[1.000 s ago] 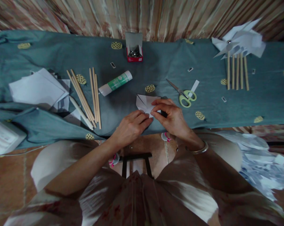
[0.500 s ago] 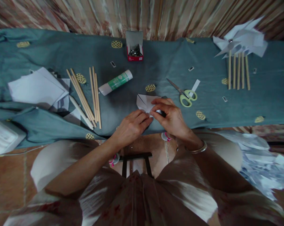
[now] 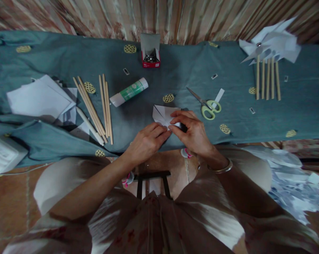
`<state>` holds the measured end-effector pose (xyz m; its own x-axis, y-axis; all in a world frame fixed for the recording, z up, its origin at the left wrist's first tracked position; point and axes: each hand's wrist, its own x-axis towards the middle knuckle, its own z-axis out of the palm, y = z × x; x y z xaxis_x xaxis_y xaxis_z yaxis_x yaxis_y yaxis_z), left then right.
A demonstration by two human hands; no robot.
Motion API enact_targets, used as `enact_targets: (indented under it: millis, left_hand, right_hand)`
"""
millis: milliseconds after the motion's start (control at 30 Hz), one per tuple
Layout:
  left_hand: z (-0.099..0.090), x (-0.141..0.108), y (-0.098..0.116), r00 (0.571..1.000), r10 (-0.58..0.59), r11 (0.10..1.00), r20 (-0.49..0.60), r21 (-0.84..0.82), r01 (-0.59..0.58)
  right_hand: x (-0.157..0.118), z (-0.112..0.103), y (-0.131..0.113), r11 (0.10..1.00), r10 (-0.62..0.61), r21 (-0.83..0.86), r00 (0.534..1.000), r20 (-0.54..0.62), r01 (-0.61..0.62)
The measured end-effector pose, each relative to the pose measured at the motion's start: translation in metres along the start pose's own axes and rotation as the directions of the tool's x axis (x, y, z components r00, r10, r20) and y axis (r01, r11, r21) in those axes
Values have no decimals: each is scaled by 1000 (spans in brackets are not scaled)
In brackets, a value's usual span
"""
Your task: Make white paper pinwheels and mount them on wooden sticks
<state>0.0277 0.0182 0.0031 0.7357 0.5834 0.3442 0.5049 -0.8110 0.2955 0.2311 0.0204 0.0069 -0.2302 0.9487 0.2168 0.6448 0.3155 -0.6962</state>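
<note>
A small white paper (image 3: 160,113) with a dark diagonal slit lies near the table's front edge. My left hand (image 3: 149,141) is closed at the paper's lower edge, its fingertips pressed together on it. From the right, my right hand (image 3: 191,131) pinches the paper between thumb and forefinger, with the fingertips of both hands almost touching. Part of the paper is hidden under my right fingers. Scissors with green handles (image 3: 208,110) lie just right of the hands, over a white strip (image 3: 218,97). Up and to the left is a green and white glue stick (image 3: 129,92).
An open red box (image 3: 151,60) of shiny metal pieces stands at the back. Wooden sticks (image 3: 105,106) and white sheets (image 3: 40,95) lie left, beside a white object (image 3: 4,153). Paper pinwheels (image 3: 270,44) lie at the right, paper scraps (image 3: 294,183) below the table's level.
Both hands keep nearly the same pose at the paper. The whole view has shifted very slightly, and nothing else has visibly moved.
</note>
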Motion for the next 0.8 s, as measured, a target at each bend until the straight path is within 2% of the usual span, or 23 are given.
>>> enact_targets:
  millis: [167, 800]
  left_hand:
    - [0, 1, 1, 1000, -2, 1000, -29, -7, 2]
    - [1, 0, 2, 999, -25, 1000, -33, 1, 25]
  right_hand:
    - [0, -1, 0, 1000, -9, -3, 1000, 3, 9]
    - [-4, -4, 0, 996, -75, -55, 997, 2, 75]
